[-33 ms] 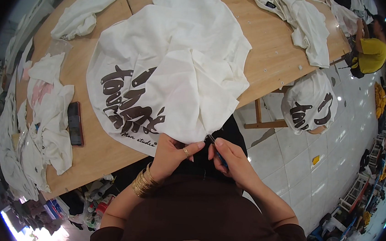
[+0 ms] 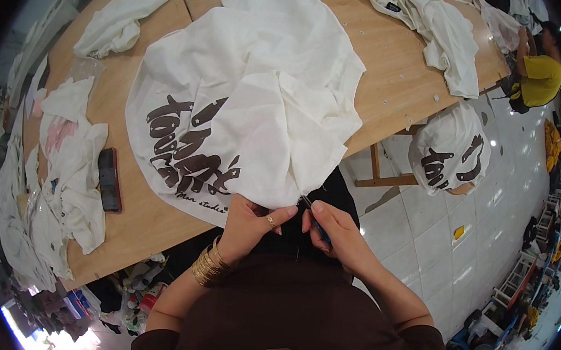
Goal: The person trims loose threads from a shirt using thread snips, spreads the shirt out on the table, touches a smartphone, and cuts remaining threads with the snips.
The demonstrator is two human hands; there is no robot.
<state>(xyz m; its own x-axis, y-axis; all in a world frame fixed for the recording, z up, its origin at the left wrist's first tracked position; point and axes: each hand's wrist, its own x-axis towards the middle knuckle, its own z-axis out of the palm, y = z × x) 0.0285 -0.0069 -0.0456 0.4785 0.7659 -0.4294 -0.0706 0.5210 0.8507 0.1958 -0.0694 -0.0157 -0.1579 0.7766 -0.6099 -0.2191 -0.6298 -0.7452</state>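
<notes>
A white garment [image 2: 291, 49] with dark printed lettering lies spread and bunched over the near part of the wooden table [image 2: 392, 118]. At its near edge my left hand [image 2: 249, 225] pinches the cloth between thumb and fingers. Gold bangles and a ring are on this hand. My right hand [image 2: 336, 230] is closed round small thread snips [image 2: 319, 227], with a dark blade and a bluish handle. Their tip meets the garment's edge just right of my left thumb. Whether the blades are apart is too small to tell.
A dark phone [image 2: 110, 180] lies left on the table, beside crumpled white garments [image 2: 70, 176]. More white garments [image 2: 439, 35] lie at the far right. A stool [image 2: 453, 150] draped with printed white cloth stands right of the table. Farther right is a person in yellow [image 2: 541, 79].
</notes>
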